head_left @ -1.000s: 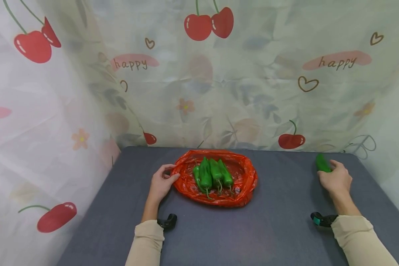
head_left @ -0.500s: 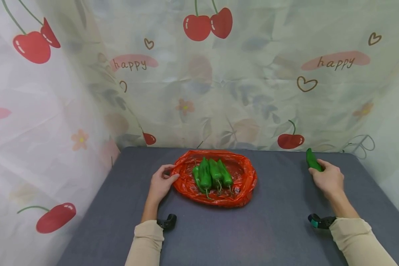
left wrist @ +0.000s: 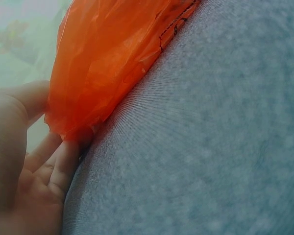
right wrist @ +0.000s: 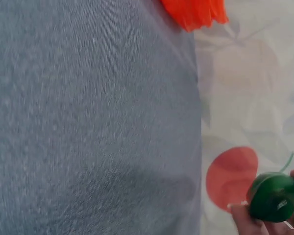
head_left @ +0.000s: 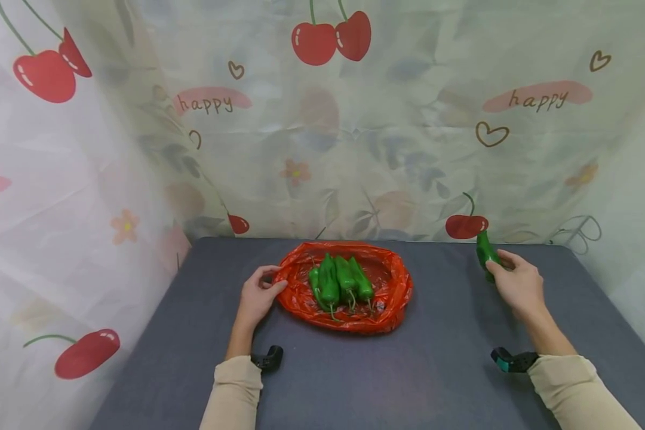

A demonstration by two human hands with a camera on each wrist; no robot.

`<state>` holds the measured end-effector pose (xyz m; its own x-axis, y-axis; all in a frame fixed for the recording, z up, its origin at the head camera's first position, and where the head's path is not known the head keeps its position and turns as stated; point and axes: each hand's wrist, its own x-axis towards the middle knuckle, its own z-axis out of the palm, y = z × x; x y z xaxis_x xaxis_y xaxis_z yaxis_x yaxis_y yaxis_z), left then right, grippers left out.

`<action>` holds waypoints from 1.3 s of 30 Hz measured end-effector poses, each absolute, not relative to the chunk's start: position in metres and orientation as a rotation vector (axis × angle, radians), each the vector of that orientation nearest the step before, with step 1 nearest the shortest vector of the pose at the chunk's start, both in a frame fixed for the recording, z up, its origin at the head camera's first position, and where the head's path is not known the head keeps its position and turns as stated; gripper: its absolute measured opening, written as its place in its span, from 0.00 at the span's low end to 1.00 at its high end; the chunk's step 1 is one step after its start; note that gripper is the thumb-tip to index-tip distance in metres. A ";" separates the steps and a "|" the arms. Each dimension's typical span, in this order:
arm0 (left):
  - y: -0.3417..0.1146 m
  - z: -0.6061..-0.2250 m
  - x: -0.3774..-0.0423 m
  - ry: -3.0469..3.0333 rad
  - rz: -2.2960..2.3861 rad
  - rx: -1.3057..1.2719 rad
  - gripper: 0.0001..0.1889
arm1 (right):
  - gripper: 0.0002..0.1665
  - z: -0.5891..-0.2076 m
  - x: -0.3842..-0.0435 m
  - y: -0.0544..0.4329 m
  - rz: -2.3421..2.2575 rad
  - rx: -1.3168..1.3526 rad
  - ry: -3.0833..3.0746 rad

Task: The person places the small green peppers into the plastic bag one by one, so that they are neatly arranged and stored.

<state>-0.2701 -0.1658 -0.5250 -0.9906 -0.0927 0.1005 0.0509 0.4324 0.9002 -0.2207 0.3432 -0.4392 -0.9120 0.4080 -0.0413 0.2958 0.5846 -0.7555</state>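
Note:
A red plastic bag (head_left: 344, 327) lies on the table with its mouth spread wide and rolled back. Several green peppers (head_left: 329, 283) rest side by side inside it, stems toward me. My left hand (head_left: 257, 295) pinches the bag's left rim between thumb and fingers; the left wrist view shows the orange-red film (left wrist: 98, 63) running between them. Over at the right, my right hand (head_left: 520, 283) grips one green pepper (head_left: 485, 251), its tip pointing up and away. In the right wrist view the pepper's rounded end (right wrist: 274, 198) shows between thumb and fingers.
The dark grey table (head_left: 387, 382) ends at a printed cloth curtain (head_left: 328, 149) behind it, with another cloth along the left. A thin cord loop (head_left: 583, 233) shows at the back right corner.
My right hand has carried the pepper leftward, toward the bag, with the pepper now more upright. The left hand keeps its place at the bag's rim.

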 end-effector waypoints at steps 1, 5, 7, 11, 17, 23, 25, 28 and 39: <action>-0.166 -0.525 -0.270 -2.541 -1.604 0.037 0.20 | 0.39 -0.438 -0.220 0.341 1.254 -0.588 -2.667; -0.167 -0.524 -0.270 -2.529 -1.605 0.024 0.19 | 0.40 -0.433 -0.219 0.332 1.267 -0.530 -2.670; -0.166 -0.524 -0.270 -2.526 -1.609 0.020 0.19 | 0.41 -0.432 -0.218 0.328 1.278 -0.505 -2.671; -0.165 -0.526 -0.270 -2.534 -1.610 0.024 0.19 | 0.40 -0.430 -0.213 0.321 1.273 -0.454 -2.684; -0.165 -0.528 -0.271 -2.531 -1.620 0.024 0.19 | 0.39 -0.427 -0.209 0.311 1.263 -0.308 -2.690; -0.166 -0.527 -0.272 -2.525 -1.618 0.018 0.19 | 0.37 -0.421 -0.209 0.298 1.182 -0.201 -2.695; -0.167 -0.527 -0.272 -2.527 -1.616 0.018 0.19 | 0.37 -0.420 -0.209 0.293 1.171 -0.156 -2.694; -0.167 -0.527 -0.271 -2.530 -1.614 0.020 0.19 | 0.38 -0.416 -0.208 0.287 1.190 -0.100 -2.697; -0.166 -0.525 -0.270 -2.519 -1.627 0.007 0.19 | 0.37 -0.404 -0.207 0.269 1.239 0.035 -2.739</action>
<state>-0.2700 -0.1659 -0.5255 -0.9899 -0.0809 0.1166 0.0730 0.4143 0.9072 -0.2069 0.2690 -0.4041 -0.9907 0.0345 0.1319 -0.0763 0.6617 -0.7459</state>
